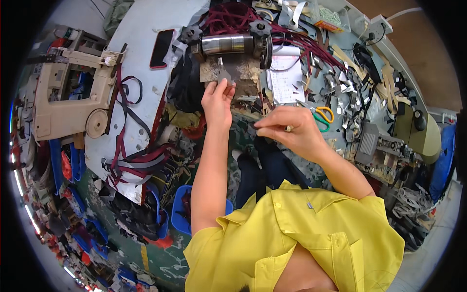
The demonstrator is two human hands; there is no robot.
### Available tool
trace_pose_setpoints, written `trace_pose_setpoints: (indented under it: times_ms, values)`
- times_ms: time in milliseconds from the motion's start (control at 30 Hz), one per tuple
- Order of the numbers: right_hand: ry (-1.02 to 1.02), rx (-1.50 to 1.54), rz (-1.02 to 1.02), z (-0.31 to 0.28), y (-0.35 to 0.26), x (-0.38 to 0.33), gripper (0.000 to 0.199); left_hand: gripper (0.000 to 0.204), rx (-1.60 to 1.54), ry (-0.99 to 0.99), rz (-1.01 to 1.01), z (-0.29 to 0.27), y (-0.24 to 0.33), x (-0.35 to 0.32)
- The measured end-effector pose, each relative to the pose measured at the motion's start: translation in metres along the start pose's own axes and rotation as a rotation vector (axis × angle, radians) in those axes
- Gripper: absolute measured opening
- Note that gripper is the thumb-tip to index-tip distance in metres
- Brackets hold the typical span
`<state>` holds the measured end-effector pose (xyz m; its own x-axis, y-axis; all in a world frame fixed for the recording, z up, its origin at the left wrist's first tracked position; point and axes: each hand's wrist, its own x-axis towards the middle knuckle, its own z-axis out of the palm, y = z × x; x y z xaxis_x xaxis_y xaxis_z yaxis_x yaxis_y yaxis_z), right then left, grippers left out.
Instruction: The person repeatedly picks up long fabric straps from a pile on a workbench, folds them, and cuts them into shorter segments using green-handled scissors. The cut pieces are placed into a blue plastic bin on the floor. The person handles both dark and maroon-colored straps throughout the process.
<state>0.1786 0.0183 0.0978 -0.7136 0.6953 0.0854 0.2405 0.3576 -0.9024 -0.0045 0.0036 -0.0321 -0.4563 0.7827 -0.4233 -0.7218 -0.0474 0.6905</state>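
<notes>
My left hand [217,104] is raised in front of a small machine with a shiny metal roller [228,45]. Its thumb and fingers pinch a small flat grey piece [224,76], whose far end points at the plate below the roller. To the right and nearer my body, my right hand [294,127] is closed in a pinch. Something small and dark shows at its fingertips, too little to name. A pair of scissors [322,118] with green and orange handles lies just beyond the right hand, close to a sheet of written paper [286,80].
Maroon straps [228,19] heap behind the roller, and cut scraps [340,87] litter the table at right. A phone [162,48] lies on the left tabletop, near a beige sewing machine [73,95]. A blue bin [181,221] stands on the floor beside my left arm.
</notes>
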Motion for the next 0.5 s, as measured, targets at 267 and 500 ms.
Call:
trace_pose_setpoints:
  times_ms: [267, 500]
  values:
    - [0.141, 0.604, 0.565, 0.038, 0.013, 0.017, 0.019, 0.019, 0.186, -0.055, 0.008, 0.015, 0.017, -0.112]
    - [0.237, 0.65, 0.546, 0.049, 0.006, 0.013, 0.018, 0.02, 0.679, -0.144, 0.287, 0.015, 0.026, -0.141]
